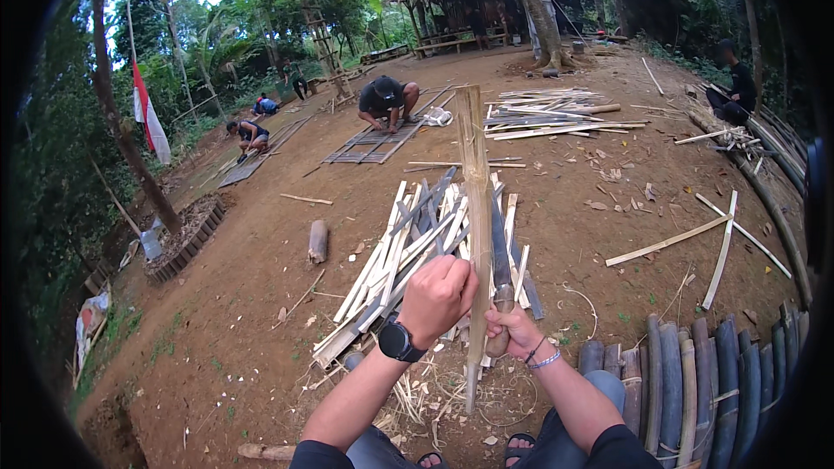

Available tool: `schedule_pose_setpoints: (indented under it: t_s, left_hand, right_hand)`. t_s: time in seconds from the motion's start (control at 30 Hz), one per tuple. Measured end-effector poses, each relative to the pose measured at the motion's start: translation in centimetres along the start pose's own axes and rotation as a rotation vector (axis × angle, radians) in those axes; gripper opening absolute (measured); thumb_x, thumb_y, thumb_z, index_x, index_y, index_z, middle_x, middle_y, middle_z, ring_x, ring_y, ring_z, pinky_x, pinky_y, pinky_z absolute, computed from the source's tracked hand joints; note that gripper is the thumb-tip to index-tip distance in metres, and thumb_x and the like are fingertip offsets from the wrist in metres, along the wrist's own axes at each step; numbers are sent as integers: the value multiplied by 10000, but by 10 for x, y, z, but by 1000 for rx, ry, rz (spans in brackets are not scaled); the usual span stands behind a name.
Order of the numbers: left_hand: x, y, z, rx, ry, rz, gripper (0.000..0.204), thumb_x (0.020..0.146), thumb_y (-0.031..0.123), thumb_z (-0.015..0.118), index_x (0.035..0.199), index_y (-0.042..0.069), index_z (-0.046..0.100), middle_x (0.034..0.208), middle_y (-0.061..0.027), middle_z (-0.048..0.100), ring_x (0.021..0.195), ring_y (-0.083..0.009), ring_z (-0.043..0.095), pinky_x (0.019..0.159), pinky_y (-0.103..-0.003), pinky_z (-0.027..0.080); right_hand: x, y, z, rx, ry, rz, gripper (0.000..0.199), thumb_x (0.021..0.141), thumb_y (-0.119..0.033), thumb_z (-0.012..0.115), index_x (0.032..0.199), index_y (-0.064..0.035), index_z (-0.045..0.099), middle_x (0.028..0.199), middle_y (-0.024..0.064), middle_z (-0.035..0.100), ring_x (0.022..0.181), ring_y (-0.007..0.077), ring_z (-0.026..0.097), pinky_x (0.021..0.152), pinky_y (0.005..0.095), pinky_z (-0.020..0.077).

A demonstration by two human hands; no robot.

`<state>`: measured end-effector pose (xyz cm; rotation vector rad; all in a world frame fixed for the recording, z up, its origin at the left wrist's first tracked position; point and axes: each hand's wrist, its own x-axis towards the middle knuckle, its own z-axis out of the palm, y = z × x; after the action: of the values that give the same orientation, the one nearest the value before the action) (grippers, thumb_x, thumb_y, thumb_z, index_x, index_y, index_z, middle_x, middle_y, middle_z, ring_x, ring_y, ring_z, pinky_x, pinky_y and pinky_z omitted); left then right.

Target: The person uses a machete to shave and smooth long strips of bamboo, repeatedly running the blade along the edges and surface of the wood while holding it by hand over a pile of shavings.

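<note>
In front of me stands a long, flat bamboo slat (474, 174), nearly upright, its narrow lower end hanging above the ground. My left hand (441, 293), with a dark watch on its wrist, is closed on the slat's left edge. Just right of it, my right hand (514, 330) grips the wooden handle of a machete (500, 247), whose dark blade points up alongside the slat. Beyond my hands a pile of split bamboo strips (391, 265), pale and dark sided, lies on the soil.
Bamboo poles (669, 382) form a low edge at my right. A short log (318, 241) lies left of the pile, loose strips (669, 239) to the right. Farther off, a person (388, 104) crouches over a bamboo lattice (382, 146) near another strip stack (547, 113).
</note>
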<state>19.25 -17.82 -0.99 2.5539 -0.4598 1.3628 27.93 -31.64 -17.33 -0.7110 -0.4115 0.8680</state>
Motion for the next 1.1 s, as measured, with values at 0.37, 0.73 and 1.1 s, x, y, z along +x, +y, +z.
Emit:
schedule_pose_setpoints:
  t_s: [0.37, 0.73, 1.1]
  left_hand:
    - [-71, 3, 11, 89, -314, 209, 172, 788, 85, 657, 713, 64, 504, 626, -45, 454, 577, -201, 527, 533, -329, 447]
    - [-132, 9, 10, 31, -441, 198, 171, 770, 91, 673, 737, 63, 508, 634, -36, 443, 584, -195, 521, 529, -333, 436]
    - [-288, 2, -10, -58, -1276, 106, 151, 843, 137, 570, 940, 21, 575, 851, -88, 614, 854, -246, 632, 732, -374, 519]
  right_hand:
    - [-3, -6, 0, -74, -13, -10, 208, 855, -71, 668, 780, -99, 476, 672, -25, 486, 576, 79, 465, 565, 239, 411]
    - [1, -5, 2, -69, -30, -27, 210, 893, -142, 641, 962, 42, 567, 671, -31, 459, 575, 46, 408, 592, 217, 409]
    - [8, -9, -7, -45, -12, 3, 178, 865, -96, 649, 790, -50, 495, 1109, 230, 646, 551, 50, 423, 550, 218, 434]
